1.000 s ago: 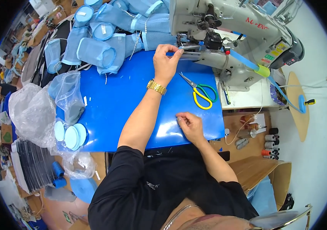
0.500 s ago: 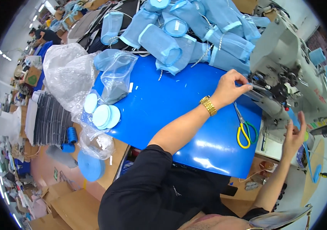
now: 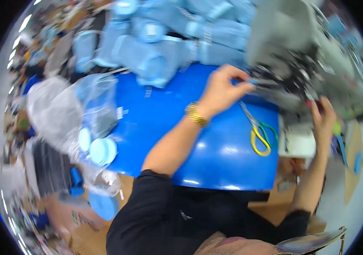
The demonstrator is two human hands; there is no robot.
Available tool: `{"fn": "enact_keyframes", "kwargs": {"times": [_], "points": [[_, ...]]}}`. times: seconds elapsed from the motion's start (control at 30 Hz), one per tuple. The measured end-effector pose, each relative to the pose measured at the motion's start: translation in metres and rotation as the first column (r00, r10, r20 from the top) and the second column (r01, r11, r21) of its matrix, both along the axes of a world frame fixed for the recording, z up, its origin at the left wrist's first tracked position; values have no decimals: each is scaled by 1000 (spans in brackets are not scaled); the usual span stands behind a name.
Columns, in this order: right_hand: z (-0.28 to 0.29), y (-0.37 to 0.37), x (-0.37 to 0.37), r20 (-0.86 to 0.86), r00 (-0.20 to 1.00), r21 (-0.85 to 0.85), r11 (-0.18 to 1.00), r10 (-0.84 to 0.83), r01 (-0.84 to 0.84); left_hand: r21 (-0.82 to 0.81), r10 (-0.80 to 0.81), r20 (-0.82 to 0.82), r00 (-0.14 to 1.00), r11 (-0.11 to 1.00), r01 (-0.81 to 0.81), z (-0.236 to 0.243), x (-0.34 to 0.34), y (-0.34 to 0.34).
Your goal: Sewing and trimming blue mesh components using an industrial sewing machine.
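Observation:
My left hand [image 3: 226,90], with a gold bracelet on its wrist, pinches a small light blue piece [image 3: 253,80] at the left end of the sewing machine's [image 3: 275,32] dark working parts. Thumb and fingers of my right hand [image 3: 324,115] come together at the machine's right side, beside a small red part [image 3: 308,103]. Whatever lies between those fingertips is too blurred to make out. Below my left hand, scissors [image 3: 260,140] with one yellow and one green handle lie on the blue table [image 3: 220,165].
Light blue mesh bags [image 3: 147,55] with cords pile up at the table's far side. A clear plastic bag [image 3: 100,104] and pale blue discs [image 3: 100,151] sit at the left. Beyond are a roll of blue tape [image 3: 103,204], blue thread spools [image 3: 76,176] and a dark stack [image 3: 51,163].
The whole view has shifted and blurred. My right hand has moved up to the machine, and its spread fingers have closed. My left hand keeps its pinch by the machine.

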State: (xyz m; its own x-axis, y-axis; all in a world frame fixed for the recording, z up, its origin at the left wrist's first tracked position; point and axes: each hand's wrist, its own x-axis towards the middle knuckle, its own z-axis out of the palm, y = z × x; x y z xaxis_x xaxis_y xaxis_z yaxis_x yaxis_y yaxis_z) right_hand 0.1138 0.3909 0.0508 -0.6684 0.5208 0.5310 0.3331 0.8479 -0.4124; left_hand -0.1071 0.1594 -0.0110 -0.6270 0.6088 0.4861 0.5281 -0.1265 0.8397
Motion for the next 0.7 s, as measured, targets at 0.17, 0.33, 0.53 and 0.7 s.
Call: {"fn": "enact_keyframes", "kwargs": {"times": [0.17,0.33,0.53,0.7], "points": [[8,-22,-12,-37,999,-118,993,-20,16,30,-79,266,961,997,73,3,2,-4],[8,-19,-5,-51,997,-165,985,-57,48,68,-130,317,939,991,114,4,7,2],[4,-17,-6,-75,997,-171,985,-11,-2,83,-127,341,932,991,105,5,9,-2],[5,-17,-6,-73,997,-184,983,6,-19,41,-80,359,930,997,70,5,8,-2]]}}
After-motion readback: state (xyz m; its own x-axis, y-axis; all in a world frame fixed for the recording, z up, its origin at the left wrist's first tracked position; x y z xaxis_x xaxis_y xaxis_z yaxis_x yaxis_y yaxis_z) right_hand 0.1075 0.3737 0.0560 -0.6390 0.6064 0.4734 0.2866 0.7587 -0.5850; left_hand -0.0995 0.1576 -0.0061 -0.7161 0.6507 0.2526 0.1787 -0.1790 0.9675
